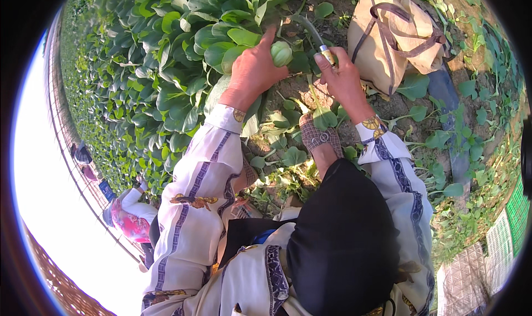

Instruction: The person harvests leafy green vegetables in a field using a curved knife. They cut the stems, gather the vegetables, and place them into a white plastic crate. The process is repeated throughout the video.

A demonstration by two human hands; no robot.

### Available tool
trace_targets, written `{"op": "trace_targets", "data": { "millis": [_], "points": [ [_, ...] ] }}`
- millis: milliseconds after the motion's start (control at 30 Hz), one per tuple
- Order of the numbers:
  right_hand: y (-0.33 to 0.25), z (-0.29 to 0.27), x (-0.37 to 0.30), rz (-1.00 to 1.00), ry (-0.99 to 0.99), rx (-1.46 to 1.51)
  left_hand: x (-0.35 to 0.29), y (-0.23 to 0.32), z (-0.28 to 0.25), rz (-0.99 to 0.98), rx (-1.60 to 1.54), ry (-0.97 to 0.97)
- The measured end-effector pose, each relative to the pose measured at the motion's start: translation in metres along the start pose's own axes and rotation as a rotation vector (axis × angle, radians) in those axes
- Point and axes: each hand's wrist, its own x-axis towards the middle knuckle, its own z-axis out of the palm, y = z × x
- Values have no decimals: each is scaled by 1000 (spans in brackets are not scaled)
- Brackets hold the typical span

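Observation:
My left hand [255,72] is closed round a head of bok choy, and its pale green, rounded base [281,54] faces me. The leaves of that head run in among the standing plants, so I cannot tell where they end. A sickle [328,55] is in my right hand [344,84], its fingers wrapped round the handle with the thumb along the top. The curved grey blade reaches up and left, a short way from the bok choy base. Dense leafy bok choy plants [183,83] grow beyond and left of my left hand.
A beige bag with brown straps [368,55] lies right of the sickle, beside a dark strip [446,114] on the soil. Loose leaves surround my checked shoe [320,137]. White crates [500,249] and a green crate [518,219] stand lower right. Another person [130,213] crouches far left.

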Motion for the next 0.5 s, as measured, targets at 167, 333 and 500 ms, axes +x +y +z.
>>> {"op": "trace_targets", "data": {
  "millis": [167,333,500],
  "points": [
    [23,44,-5,-189,-70,-36,-12,-62,16,-184,61,41],
    [29,60,1,-91,-97,-59,-26,-65,30,-187,-4,114],
    [37,66,-1,-71,-104,50,-29,-75,31,-175,-94,149]
  ]
}}
